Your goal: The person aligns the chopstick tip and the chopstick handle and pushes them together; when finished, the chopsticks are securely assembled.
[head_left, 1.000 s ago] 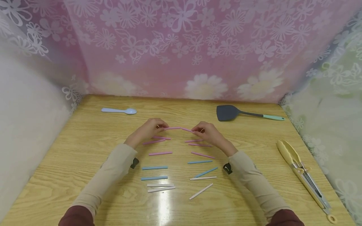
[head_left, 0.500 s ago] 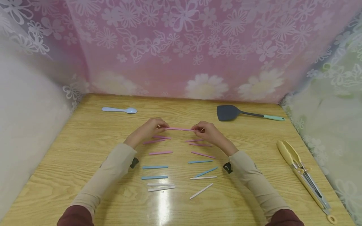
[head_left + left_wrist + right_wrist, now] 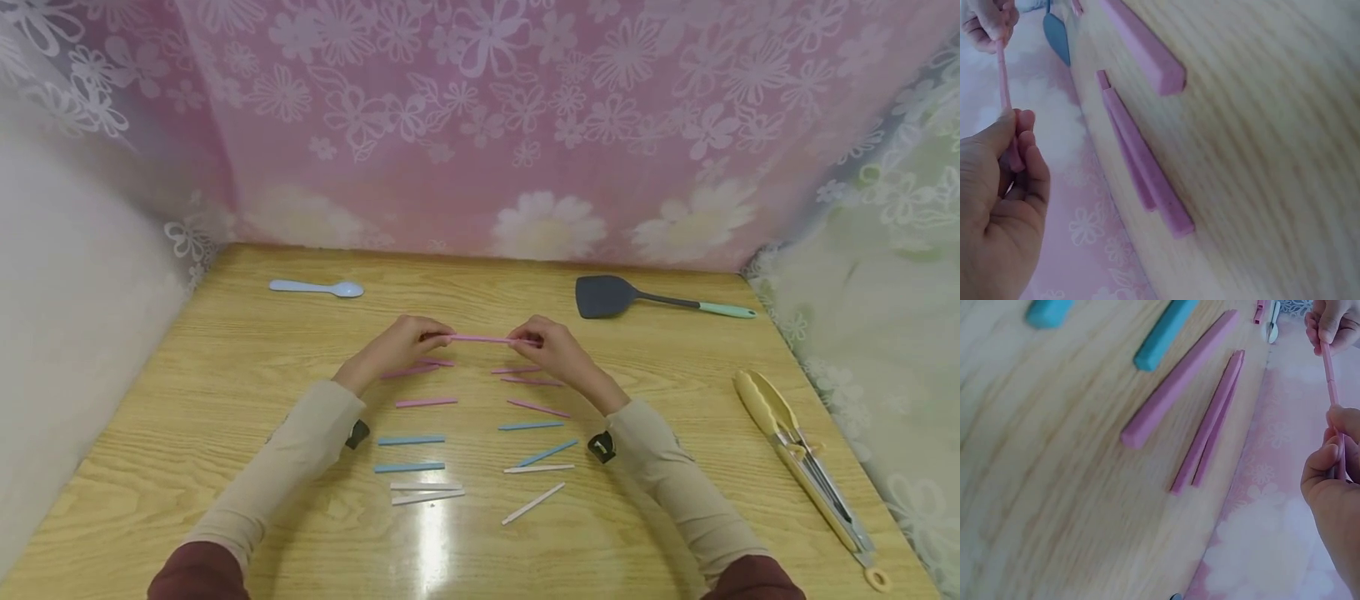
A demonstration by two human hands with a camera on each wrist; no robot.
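Rows of pink sticks (image 3: 426, 402), blue sticks (image 3: 411, 440) and white sticks (image 3: 533, 503) lie in two columns on the middle of the counter (image 3: 165, 433), white nearest its near edge, grouped, I'd judge, so each colour is easy to find. Short of the far edge, I hold a pink rod (image 3: 481, 338) raised, my left hand (image 3: 399, 348) and right hand (image 3: 555, 353) each pinching an end, probably keeping two lengths in line: both wrist views show a faint seam. My fingers cover stretches of the rod, and I can't tell whether that seam is joined or merely touching. From above, my left hand partly hides two pink sticks.
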